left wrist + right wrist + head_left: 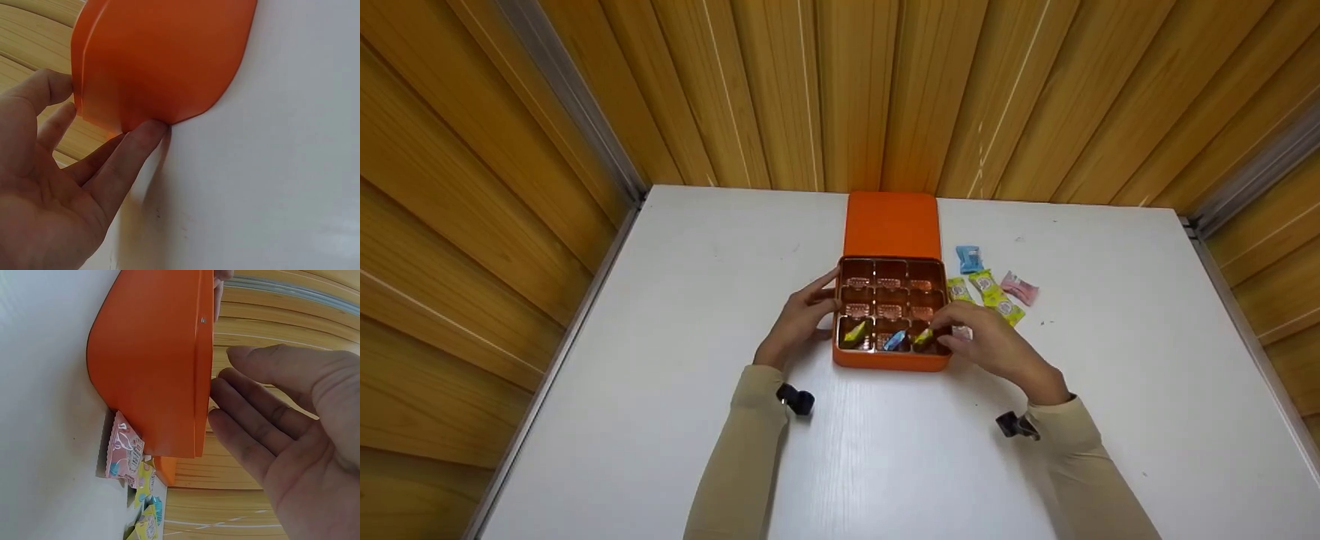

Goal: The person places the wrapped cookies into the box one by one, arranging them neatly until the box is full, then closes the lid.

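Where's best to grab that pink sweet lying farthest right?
Probably across its middle, with the right hand coming from above and the right: the pink sweet lies on the table with yellow sweets close on its left and none on its right.

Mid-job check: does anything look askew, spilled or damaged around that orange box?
Nothing looks damaged or spilled. If anything seems untidy, it's the loose wrapped candies right of the orange box: they lie at mixed angles, some bunched together, with one pink candy close beside the box.
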The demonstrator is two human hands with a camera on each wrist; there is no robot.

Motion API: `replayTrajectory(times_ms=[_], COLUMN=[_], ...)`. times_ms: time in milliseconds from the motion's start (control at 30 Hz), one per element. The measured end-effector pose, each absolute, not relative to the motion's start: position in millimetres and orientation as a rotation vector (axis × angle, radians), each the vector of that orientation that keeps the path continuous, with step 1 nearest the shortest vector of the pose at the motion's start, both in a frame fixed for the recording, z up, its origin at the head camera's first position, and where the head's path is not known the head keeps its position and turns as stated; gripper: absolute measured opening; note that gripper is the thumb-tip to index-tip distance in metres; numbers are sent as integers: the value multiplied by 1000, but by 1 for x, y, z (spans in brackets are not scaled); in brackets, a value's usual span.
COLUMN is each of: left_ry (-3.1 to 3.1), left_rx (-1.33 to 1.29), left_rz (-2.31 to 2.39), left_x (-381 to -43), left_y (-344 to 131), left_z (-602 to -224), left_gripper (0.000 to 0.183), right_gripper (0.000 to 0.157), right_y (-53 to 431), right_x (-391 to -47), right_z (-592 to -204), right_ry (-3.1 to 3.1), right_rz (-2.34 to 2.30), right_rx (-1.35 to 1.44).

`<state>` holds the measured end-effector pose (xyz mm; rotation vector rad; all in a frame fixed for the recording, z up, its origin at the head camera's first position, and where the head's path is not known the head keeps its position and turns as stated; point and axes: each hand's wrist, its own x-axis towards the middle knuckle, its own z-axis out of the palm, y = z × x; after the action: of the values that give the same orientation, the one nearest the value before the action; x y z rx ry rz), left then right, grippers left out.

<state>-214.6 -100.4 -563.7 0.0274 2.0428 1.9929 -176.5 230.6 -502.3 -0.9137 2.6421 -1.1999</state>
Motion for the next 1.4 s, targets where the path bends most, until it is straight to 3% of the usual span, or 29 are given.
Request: replayTrajectory(times_ms=[633, 1400], left_ry=[2019, 2026], left_rx=[34, 48], left_rz=[2017, 2005], left_x=[-213, -214], left_y=[-101, -101], left_z=[-563, -564], left_gripper=[64, 63], right_gripper=[31, 32], right_y=[247, 274], right_x=[-176, -181], right_z=[-503, -506], right_ry=[2790, 2940], right_rz=[-1201, -1042], right_rx=[-950, -606])
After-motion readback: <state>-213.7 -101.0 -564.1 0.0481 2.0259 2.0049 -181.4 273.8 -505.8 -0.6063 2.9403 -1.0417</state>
